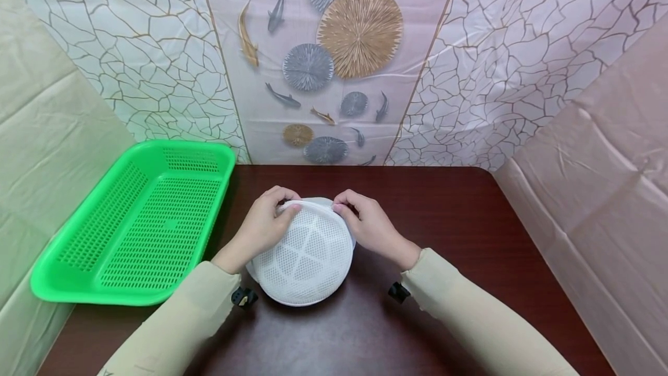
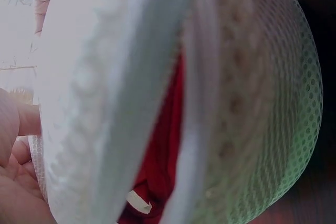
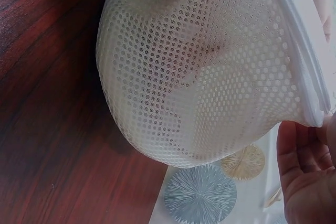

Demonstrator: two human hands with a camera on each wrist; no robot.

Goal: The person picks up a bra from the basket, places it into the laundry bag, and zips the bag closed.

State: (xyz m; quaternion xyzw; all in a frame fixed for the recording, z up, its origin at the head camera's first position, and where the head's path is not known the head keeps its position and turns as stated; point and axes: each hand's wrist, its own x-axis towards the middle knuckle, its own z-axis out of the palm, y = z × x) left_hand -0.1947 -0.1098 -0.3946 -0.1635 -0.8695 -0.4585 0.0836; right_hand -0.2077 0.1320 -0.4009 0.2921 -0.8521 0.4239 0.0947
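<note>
A round white mesh laundry bag (image 1: 305, 254) stands on the table between both hands, its mesh lid facing up toward the head camera. At its upper left rim, my left hand (image 1: 266, 222) grips the edge, thumb on top. My right hand (image 1: 373, 222) pinches the bag's edge at the upper right between thumb and fingers. In the left wrist view the zipper opening (image 2: 181, 103) is parted, and red fabric (image 2: 168, 145) with a small white tag (image 2: 139, 202) shows inside. The right wrist view has the bag's rounded mesh side (image 3: 184, 87) and the zipper band (image 3: 299, 51) along the rim.
A large green plastic basket (image 1: 229, 179) with slotted sides stands on the left of the dark red-brown table (image 1: 443, 208). Patterned cloth (image 1: 360, 91) hangs behind the table's back edge, and plain cloth walls (image 1: 590, 179) flank both sides.
</note>
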